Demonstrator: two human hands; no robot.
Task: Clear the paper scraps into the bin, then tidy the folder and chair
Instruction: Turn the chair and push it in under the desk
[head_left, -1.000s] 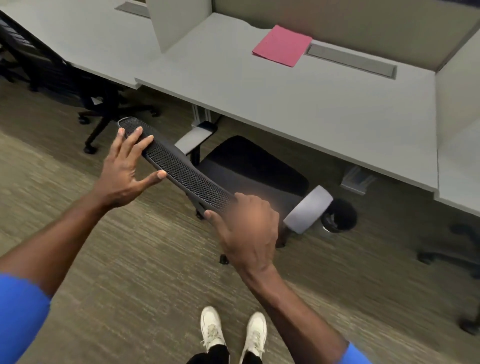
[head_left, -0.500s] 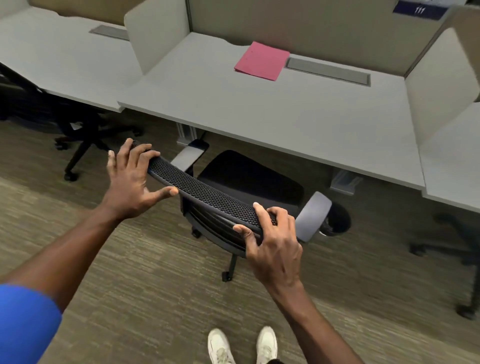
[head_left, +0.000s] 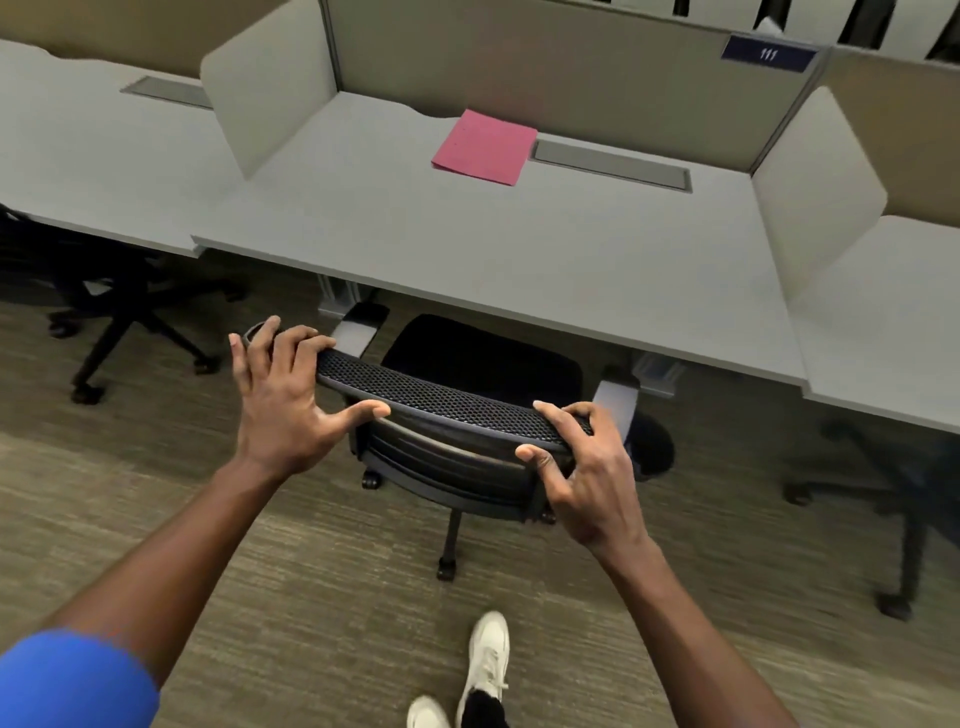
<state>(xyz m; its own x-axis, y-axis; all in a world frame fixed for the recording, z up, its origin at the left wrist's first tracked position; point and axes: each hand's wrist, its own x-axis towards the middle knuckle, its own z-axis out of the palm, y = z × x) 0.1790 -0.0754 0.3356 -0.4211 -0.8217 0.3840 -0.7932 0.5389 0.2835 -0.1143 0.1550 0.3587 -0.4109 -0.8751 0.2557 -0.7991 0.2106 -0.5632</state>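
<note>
A black mesh-backed office chair (head_left: 457, 410) faces the grey worktop (head_left: 519, 260), its top rail running left to right, seat partly under the edge. Half a second earlier it stood angled and further out. The left hand (head_left: 283, 395) and right hand (head_left: 587, 467) each grip a rail end. A pink folder (head_left: 485, 146) lies flat near the worktop's back.

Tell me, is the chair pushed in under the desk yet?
Partly in. The chair has its seat front under the desk edge; the backrest stays outside, held by left hand and right hand.
</note>
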